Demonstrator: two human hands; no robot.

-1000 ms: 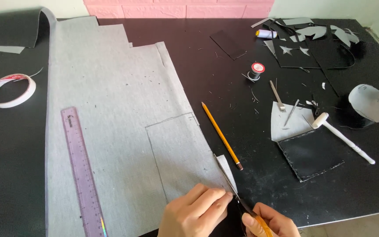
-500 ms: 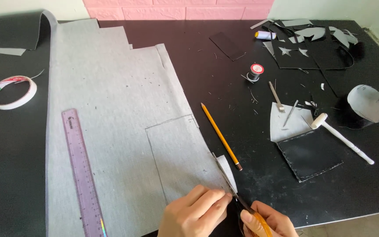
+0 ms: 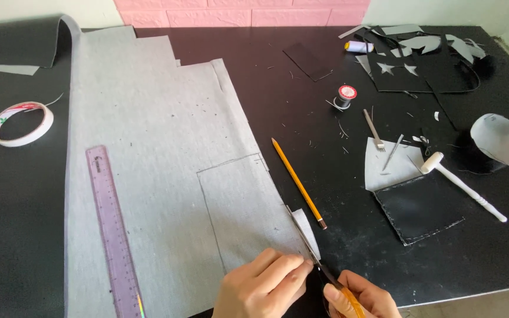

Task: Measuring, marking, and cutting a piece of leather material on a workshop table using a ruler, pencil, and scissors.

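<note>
A large grey felt sheet (image 3: 148, 147) lies on the black table (image 3: 301, 118), with a pencilled rectangle drawn near its lower right. My right hand (image 3: 363, 297) grips orange-handled scissors (image 3: 310, 247) whose blades are cutting along the sheet's right edge. A narrow cut strip curls up beside the blades. My left hand (image 3: 263, 288) presses the felt flat just left of the blades, fingertips touching the cut line.
A yellow pencil (image 3: 297, 182) lies right of the felt. A purple ruler (image 3: 113, 232) rests on the sheet's left part. A tape roll (image 3: 20, 123) sits far left. At right are a black stitched piece (image 3: 422, 206), a white mallet (image 3: 460, 184), thread spools and felt scraps.
The scissors' blades have moved slightly further up the felt's right edge. Both hands stay at the bottom of the view.
</note>
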